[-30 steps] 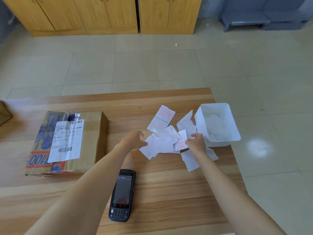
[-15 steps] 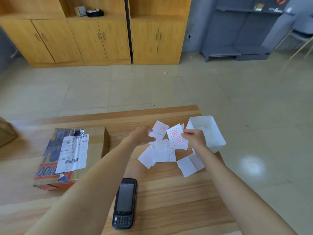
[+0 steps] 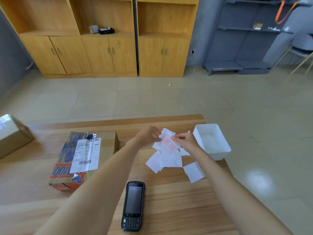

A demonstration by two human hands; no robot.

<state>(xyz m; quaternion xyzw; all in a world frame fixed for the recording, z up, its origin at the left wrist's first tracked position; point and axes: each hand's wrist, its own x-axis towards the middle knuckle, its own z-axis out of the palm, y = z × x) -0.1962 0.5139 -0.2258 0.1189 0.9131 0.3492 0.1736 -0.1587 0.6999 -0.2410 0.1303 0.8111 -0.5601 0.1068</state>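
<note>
Red-stamped slip [image 3: 169, 145] held above the paper pile [image 3: 162, 161]
Left hand [image 3: 147, 136] and right hand [image 3: 187, 141] both pinch its top edge, probably peeling it; next comes a steady pull apart.

The paper slip [image 3: 169, 144], pinched by the left hand [image 3: 149, 135] and the right hand [image 3: 186, 141] near the far right corner of the worktop [image 3: 177, 209], bears two red characters, 退回, inside a red rectangular frame. On the cardboard box [image 3: 108, 143] toward the left edge, a red band shows large pale digits, "100". Its white shipping label [image 3: 86, 155] carries barcodes, but the fine print is too small to read.
</note>
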